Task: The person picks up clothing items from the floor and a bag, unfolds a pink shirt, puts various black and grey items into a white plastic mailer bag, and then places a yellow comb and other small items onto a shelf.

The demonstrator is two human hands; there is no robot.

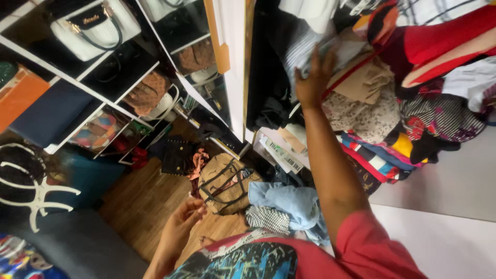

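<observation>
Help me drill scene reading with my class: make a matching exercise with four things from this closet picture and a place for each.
1 right hand
2 left hand
3 white handbag
4 tan bag

a on the wooden floor
b in a top shelf cubby
c on the stacked clothes
d low, near the person's chest

Pairs: 1-c, 2-d, 3-b, 4-a

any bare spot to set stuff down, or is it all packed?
Bare wood floor between the grey cushion and tan bag. Crowded: the clothes stack under the right hand, and the bag shelves. Left hand hovers over the floor.
</observation>
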